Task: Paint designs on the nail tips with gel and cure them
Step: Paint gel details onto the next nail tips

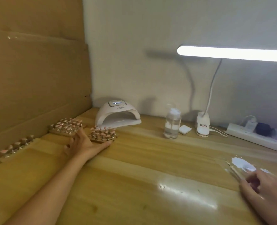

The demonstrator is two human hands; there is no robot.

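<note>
Three wooden racks of pink nail tips on metal stands lie on the wooden table. My left hand (pixel 84 144) reaches far forward and grips the nearest small rack (pixel 102 133), thumb along its front edge, fingers behind it. A larger rack (pixel 67 126) stands just behind to the left, and a long rack (pixel 16 148) lies along the cardboard wall. The white curing lamp (pixel 117 115) sits behind the gripped rack, its opening facing me. At the lower right, my right hand (pixel 262 190) rests with curled fingers on a clear plastic sheet (pixel 241 166); a thin tool may lie under it, blurred.
A clear pump bottle (pixel 172 123) and a small white pad (pixel 184 129) stand mid-table. A lit desk lamp (pixel 231 53) rises from its white base (pixel 203 125). A power strip (pixel 257 137) lies at the far right. A cardboard wall (pixel 37 70) closes the left side.
</note>
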